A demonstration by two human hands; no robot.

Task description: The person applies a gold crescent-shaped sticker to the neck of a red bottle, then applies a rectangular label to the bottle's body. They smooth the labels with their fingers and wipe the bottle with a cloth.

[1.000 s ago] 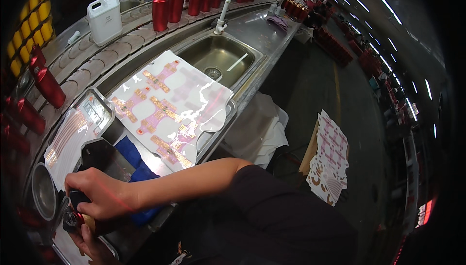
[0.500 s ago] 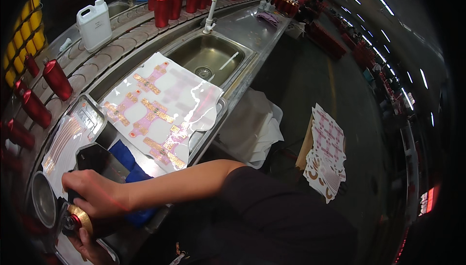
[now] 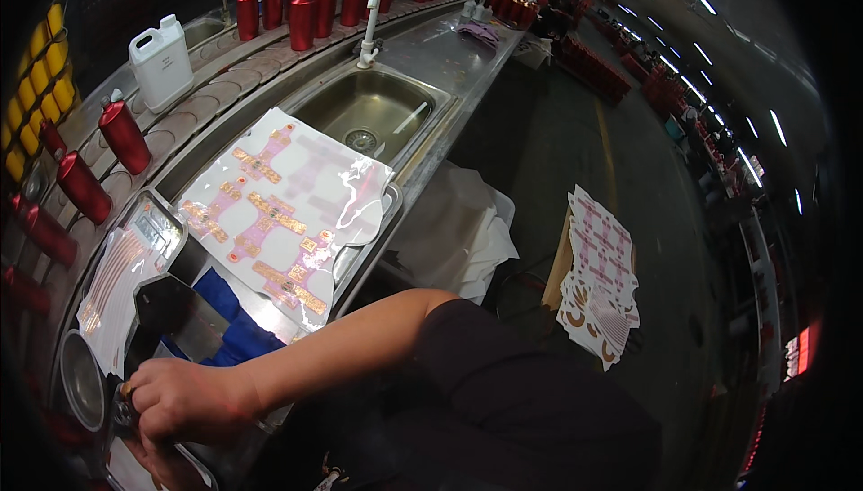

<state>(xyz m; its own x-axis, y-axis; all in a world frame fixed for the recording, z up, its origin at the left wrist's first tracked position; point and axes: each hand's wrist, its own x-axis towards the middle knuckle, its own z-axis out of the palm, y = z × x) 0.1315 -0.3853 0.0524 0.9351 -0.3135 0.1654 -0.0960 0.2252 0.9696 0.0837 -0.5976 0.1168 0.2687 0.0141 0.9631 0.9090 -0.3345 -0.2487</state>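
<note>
At the lower left, my right hand [image 3: 191,403] is closed over the upper part of a bottle [image 3: 124,410]. Its fingers are curled around the shoulder, and only the dark neck and a bit of gold show past them. Below it, my left hand [image 3: 164,466] grips the same bottle from underneath, mostly hidden behind the right. A round metal bowl [image 3: 83,379] stands just left of the bottle. Behind my right hand are a dark angular holder [image 3: 184,316] and a crumpled blue cloth [image 3: 241,334].
Pink-and-gold decal sheets [image 3: 261,194] lie beside the sink [image 3: 378,100]. Striped sheets [image 3: 112,284] rest by a metal tray [image 3: 160,221]. Red bottles [image 3: 123,136] and a white jug [image 3: 164,64] stand on the curved conveyor. More printed sheets [image 3: 598,257] are at the right.
My right hand has come down and forward over the bottle's shoulder, covering the gold band that showed before. The head view has shifted slightly.
</note>
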